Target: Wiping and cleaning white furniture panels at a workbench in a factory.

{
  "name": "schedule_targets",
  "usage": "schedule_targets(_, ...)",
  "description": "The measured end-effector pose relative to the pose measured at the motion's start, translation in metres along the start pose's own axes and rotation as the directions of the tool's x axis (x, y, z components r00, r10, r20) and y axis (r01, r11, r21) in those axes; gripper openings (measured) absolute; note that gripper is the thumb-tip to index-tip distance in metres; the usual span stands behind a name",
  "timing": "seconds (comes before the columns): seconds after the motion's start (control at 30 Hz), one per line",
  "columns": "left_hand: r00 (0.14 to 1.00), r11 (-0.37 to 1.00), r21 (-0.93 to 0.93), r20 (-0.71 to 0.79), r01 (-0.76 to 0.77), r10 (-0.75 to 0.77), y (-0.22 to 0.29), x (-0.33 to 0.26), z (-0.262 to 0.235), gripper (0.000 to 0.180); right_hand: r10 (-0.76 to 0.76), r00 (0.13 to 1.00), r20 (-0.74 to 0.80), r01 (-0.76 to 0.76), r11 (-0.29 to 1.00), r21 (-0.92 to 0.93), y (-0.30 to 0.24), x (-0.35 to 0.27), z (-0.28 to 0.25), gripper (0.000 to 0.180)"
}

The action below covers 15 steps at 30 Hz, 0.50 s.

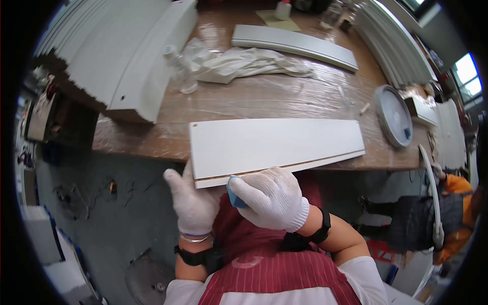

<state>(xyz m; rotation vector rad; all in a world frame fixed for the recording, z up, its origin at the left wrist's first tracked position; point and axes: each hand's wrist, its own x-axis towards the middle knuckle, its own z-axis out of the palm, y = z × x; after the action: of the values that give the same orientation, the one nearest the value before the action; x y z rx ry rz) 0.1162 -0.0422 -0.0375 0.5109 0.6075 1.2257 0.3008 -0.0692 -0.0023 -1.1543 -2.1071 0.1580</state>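
Nearest the camera, the right hand (272,198), in a white knitted glove, is closed around a small blue sanding block (235,194) and presses it against the near, brown-cored edge of a long flat white-painted board (274,145). Just beside it, the left hand (192,201), also gloved in white, is clamped on the board's near left corner, fingers under the panel and thumb up along its end. The board lies across the front of the wooden table (244,99), which is covered in clear plastic film, and its near edge overhangs the table's front rim toward the person's red striped apron (274,264). Farther back on the table a crumpled white cloth (244,63) lies near the middle, with a second long white panel (295,47) beyond it. To the left a stack of white curved panels (127,51) rests on the table's far left part. At the right side a round grey lid (394,116) sits on the table, well apart from the hands.
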Motion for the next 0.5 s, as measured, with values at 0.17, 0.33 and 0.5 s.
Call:
schedule_targets(0.17,0.997,0.979,0.198,0.068,-0.054,0.042,-0.009,0.009,-0.004,0.080,0.181,0.963,-0.198,-0.207,0.971,-0.117,0.054,-0.071,-0.032,0.041)
schedule_targets(0.33,0.996,0.980,0.196,-0.066,-0.038,0.052,-0.021,0.019,-0.016,0.072,0.317,0.833,-0.454,-0.472,0.835,-0.282,0.117,-0.157,-0.072,0.045)
schedule_targets(0.5,0.977,0.976,0.214,-0.202,-0.025,0.069,-0.027,0.030,-0.015,0.064,0.397,0.628,-0.670,-0.726,0.608,-0.320,0.185,-0.228,-0.113,0.041)
